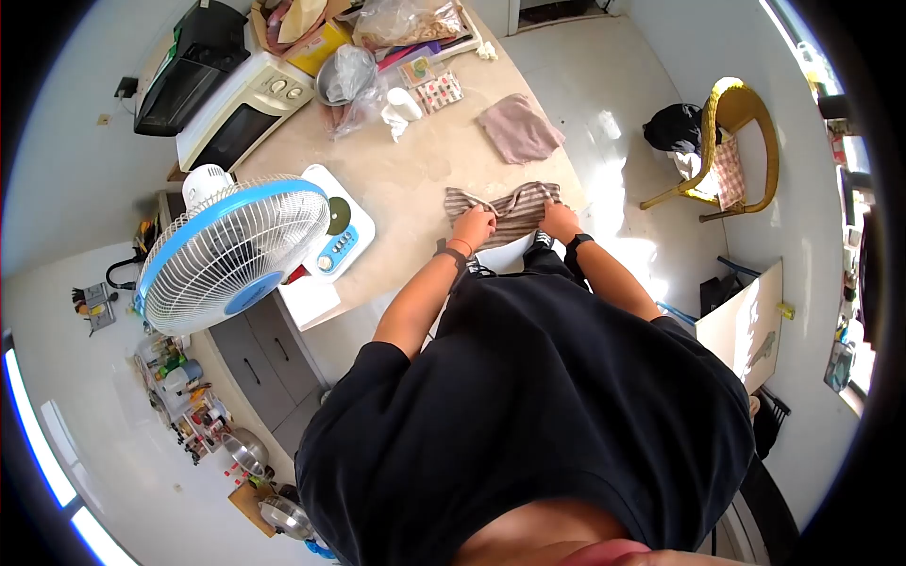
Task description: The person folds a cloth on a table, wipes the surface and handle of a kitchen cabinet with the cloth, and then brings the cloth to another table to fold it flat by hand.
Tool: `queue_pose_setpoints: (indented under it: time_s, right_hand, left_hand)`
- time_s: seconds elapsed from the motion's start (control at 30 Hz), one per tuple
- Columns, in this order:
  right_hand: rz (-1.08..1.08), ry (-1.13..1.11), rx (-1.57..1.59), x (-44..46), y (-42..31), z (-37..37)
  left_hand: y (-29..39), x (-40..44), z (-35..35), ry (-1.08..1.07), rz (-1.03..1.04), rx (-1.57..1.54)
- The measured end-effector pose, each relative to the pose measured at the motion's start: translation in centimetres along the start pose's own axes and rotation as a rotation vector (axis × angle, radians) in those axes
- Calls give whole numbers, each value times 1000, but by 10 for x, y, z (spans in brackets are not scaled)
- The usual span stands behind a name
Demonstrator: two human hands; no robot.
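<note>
A brown-and-white striped cloth lies at the table's near edge, its top edge wavy and bunched. My left hand is closed on its left part, with the fingers curled. At the cloth's right end my right hand grips the border, fingers bent over it. Part of the cloth hangs toward my body, and its lower side is partly hidden by my hands. Beyond it on the table rests a folded dusty-pink cloth, which neither hand touches.
A blue-and-white fan stands at the table's left. Behind it are a microwave, a metal bowl, plastic bags and a white tissue roll. A yellow chair is at the right, bearing clothes.
</note>
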State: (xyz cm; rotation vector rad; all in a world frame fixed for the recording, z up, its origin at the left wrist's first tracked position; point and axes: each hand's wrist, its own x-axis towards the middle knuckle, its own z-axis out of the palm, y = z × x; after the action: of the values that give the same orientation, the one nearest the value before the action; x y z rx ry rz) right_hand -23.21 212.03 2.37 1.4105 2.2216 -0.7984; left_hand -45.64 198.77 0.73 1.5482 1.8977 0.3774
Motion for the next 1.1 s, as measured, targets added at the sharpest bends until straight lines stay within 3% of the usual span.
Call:
queue_pose_setpoints:
  time_s: [0.1, 0.2, 0.4, 0.53, 0.6, 0.7, 0.73, 0.83, 0.87, 1.1]
  right_hand:
    - [-137, -60, -10, 8, -20, 8]
    - [-406, 81, 78, 12, -46, 30]
    - [-655, -11, 16, 7, -108, 63]
    - [-652, 4, -117, -11, -139, 78]
    - [-642, 98, -162, -20, -150, 83]
    - [-702, 230, -191, -31, -161, 79]
    - [-724, 263, -202, -34, -163, 79]
    - [-834, 229, -93, -49, -161, 80]
    - [-780, 127, -190, -50, -160, 80]
    - [-791, 141, -354, -39, -152, 77]
  left_hand:
    - [-16, -29, -14, 43, -85, -34]
    - [-49, -68, -22, 91, -161, -88]
    - [-98, -147, -34, 156, -278, -38]
    - [-118, -187, -32, 290, -205, -30]
    - [-116, -198, -35, 246, -214, 2]
    - [-111, -211, -40, 395, -69, 196]
    - [-112, -214, -43, 306, -87, 206]
    - [-123, -212, -31, 305, -76, 193]
    - [-125, -209, -30, 231, -93, 177]
    - [-131, -161, -24, 312, -102, 162]
